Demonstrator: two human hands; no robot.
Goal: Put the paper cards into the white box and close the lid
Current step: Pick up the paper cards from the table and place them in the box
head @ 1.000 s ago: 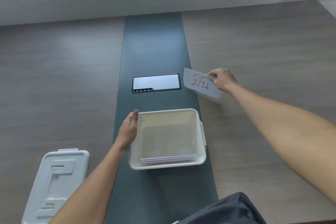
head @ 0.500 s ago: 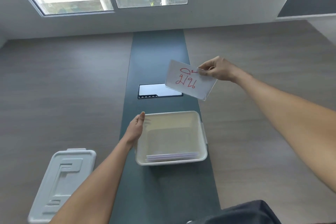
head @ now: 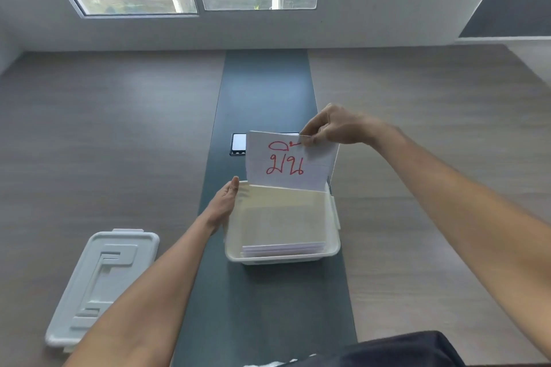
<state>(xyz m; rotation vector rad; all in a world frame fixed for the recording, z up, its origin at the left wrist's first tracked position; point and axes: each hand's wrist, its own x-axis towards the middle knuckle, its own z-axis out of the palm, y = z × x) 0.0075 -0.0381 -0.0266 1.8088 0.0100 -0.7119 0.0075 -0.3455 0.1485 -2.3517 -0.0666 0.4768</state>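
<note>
The white box (head: 333,244) stands open on the dark strip of the table, with several paper cards (head: 283,248) stacked against its near wall. My right hand (head: 334,126) pinches the top edge of a white paper card (head: 316,170) with red writing, which hangs upright over the box's far rim. My left hand (head: 223,202) lies flat against the box's left wall, fingers straight, holding nothing. The white lid (head: 101,283) lies on the table at the near left, apart from the box.
A dark phone-like slab (head: 238,144) lies flat on the strip just beyond the box, partly hidden by the card. Wood-grain table surface (head: 417,128) spreads left and right. A wall with windows rises behind the table's far edge.
My right hand has carried the card from the right side leftward and toward me, until it hangs over the box's far rim. The left hand has stayed against the box.
</note>
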